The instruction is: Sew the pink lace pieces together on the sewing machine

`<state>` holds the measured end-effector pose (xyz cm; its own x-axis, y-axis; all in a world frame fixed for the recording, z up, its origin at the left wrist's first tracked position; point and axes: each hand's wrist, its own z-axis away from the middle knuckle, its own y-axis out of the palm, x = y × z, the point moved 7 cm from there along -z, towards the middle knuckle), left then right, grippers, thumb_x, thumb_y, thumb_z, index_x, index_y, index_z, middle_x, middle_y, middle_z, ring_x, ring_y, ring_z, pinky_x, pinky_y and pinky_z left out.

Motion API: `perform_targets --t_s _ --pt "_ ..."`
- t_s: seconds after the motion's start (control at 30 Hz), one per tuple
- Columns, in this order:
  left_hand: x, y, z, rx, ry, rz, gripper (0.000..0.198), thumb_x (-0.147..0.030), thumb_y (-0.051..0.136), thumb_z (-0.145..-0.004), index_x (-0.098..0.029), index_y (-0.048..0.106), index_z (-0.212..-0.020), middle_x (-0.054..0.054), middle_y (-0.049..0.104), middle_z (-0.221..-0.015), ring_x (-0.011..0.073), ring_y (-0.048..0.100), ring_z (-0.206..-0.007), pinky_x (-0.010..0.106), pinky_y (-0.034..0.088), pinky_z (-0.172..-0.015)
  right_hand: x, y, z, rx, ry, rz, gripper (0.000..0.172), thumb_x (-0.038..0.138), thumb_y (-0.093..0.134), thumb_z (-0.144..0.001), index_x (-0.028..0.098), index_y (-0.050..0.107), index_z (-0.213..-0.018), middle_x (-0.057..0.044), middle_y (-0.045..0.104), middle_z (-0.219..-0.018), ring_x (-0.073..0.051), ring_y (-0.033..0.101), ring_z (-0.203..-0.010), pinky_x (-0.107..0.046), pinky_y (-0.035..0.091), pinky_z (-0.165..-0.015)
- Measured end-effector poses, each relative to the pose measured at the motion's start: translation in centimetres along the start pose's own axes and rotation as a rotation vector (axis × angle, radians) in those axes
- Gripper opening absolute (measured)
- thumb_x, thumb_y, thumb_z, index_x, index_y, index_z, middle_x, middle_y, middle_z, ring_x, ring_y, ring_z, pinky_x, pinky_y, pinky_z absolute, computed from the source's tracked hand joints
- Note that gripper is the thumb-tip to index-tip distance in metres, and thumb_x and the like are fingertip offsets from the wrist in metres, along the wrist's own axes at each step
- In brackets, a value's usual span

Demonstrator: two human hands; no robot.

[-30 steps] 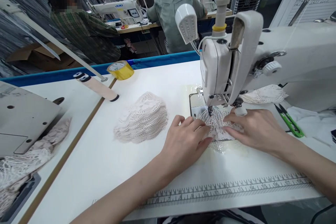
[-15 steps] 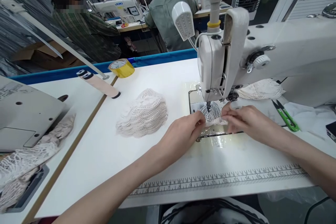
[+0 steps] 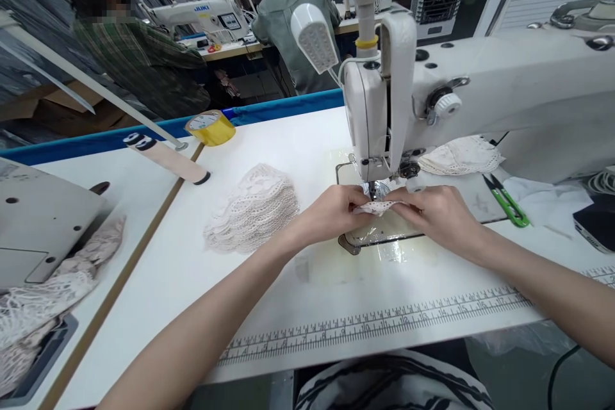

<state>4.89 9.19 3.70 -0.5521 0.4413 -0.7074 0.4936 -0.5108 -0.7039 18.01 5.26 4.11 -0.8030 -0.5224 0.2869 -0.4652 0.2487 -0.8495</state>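
A small white lace piece lies folded at the needle of the white sewing machine. My left hand pinches its left edge with fingers curled. My right hand grips its right edge, fingers closed on the lace. Both hands rest on the white table just in front of the presser foot. The needle plate shows under and behind the hands.
A heap of lace pieces lies left of my hands, another small stack behind the machine arm. Green thread snips lie at the right. Yellow tape roll and a thread cone sit far left. Two people work at machines beyond.
My hands went from lying flat on the spread lace to pinching it. The lace has been gathered and folded up close to the needle.
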Motion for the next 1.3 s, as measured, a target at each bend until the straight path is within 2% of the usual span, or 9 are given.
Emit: perform_targets --t_s 0.1,0.3,0.43,0.5,0.63,0.77,0.97,1.2,1.3 --pt "0.3 0.6 0.6 -0.019 -0.039 0.077 0.019 -0.023 0.062 -0.077 -0.017 0.053 -0.061 -0.003 0.044 -0.063 0.0096 0.041 -0.055 0.024 0.031 -0.05 0.3 0.3 -0.2 0.037 0.026 -0.008 0.023 0.019 0.051 -0.087 0.022 0.073 -0.095 0.003 0.061 -0.055 -0.01 0.049 -0.045 -0.022 0.029 -0.048" --pt "0.1 0.6 1.2 -0.244 -0.046 0.024 0.015 -0.027 0.064 -0.078 -0.017 0.056 -0.069 -0.003 0.049 -0.064 0.0109 0.043 -0.059 0.024 0.032 -0.051 0.5 0.1 -0.3 0.044 0.036 0.04 0.025 0.018 0.049 -0.086 0.023 0.072 -0.094 0.003 0.063 -0.056 -0.011 0.051 -0.046 -0.022 0.028 -0.048" --pt "-0.6 0.9 1.5 -0.159 0.062 -0.007 0.021 -0.023 0.054 -0.087 -0.016 0.064 -0.071 -0.001 0.051 -0.067 0.0101 0.045 -0.058 0.025 0.037 -0.055 0.7 -0.3 0.0 0.062 -0.006 0.017 0.022 0.019 0.051 -0.087 0.024 0.072 -0.094 0.001 0.072 -0.073 -0.012 0.06 -0.056 -0.023 0.032 -0.05" --pt "-1.0 1.3 2.0 -0.146 0.142 -0.156 0.02 -0.021 0.053 -0.088 -0.018 0.07 -0.077 0.0 0.055 -0.071 0.0116 0.05 -0.063 0.027 0.039 -0.06 1.4 -0.3 0.3 0.09 -0.095 0.03 0.023 0.014 0.053 -0.085 0.025 0.073 -0.089 0.001 0.073 -0.083 -0.014 0.063 -0.066 -0.024 0.035 -0.053" --pt "-1.9 2.7 4.1 -0.286 0.338 -0.605 0.022 -0.02 0.054 -0.089 -0.026 0.07 -0.103 0.005 0.067 -0.099 0.0224 0.058 -0.093 0.036 0.041 -0.075 3.2 -0.1 1.1 0.078 -0.316 0.173 0.023 0.006 0.053 -0.081 0.019 0.072 -0.078 -0.003 0.073 -0.094 -0.02 0.062 -0.089 -0.031 0.041 -0.069" --pt "-2.4 4.3 5.7 -0.329 0.435 -0.81 0.032 -0.014 0.051 -0.09 -0.019 0.061 -0.121 0.008 0.063 -0.124 0.0237 0.054 -0.117 0.041 0.038 -0.094 3.6 0.4 1.3 0.086 -0.374 0.195 0.023 0.004 0.051 -0.081 0.016 0.07 -0.079 -0.005 0.073 -0.089 -0.02 0.061 -0.092 -0.033 0.039 -0.074" --pt "-2.4 4.4 6.1 -0.334 0.429 -0.828 0.032 -0.015 0.049 -0.092 -0.015 0.059 -0.122 0.011 0.064 -0.122 0.0211 0.059 -0.113 0.047 0.032 -0.107 3.6 0.4 1.2 0.078 -0.383 0.18 0.028 0.0 0.045 -0.08 0.016 0.068 -0.077 -0.004 0.072 -0.081 -0.018 0.061 -0.082 -0.031 0.036 -0.072" --pt "-2.0 4.2 5.7 -0.368 0.399 -0.78 0.03 -0.014 0.051 -0.09 -0.014 0.061 -0.119 0.011 0.066 -0.119 0.022 0.06 -0.115 0.052 0.029 -0.112 3.4 0.5 1.3 0.062 -0.399 0.188 0.027 0.003 0.043 -0.086 0.016 0.067 -0.081 -0.004 0.073 -0.089 -0.017 0.062 -0.086 -0.032 0.036 -0.075" --pt "-1.7 4.0 5.3 -0.377 0.384 -0.767 0.03 -0.015 0.049 -0.091 -0.015 0.061 -0.119 0.011 0.066 -0.119 0.0226 0.06 -0.114 0.054 0.029 -0.112 3.0 0.8 1.2 0.045 -0.398 0.208 0.029 -0.001 0.043 -0.083 0.016 0.067 -0.082 -0.004 0.073 -0.09 -0.017 0.063 -0.087 -0.031 0.037 -0.075"
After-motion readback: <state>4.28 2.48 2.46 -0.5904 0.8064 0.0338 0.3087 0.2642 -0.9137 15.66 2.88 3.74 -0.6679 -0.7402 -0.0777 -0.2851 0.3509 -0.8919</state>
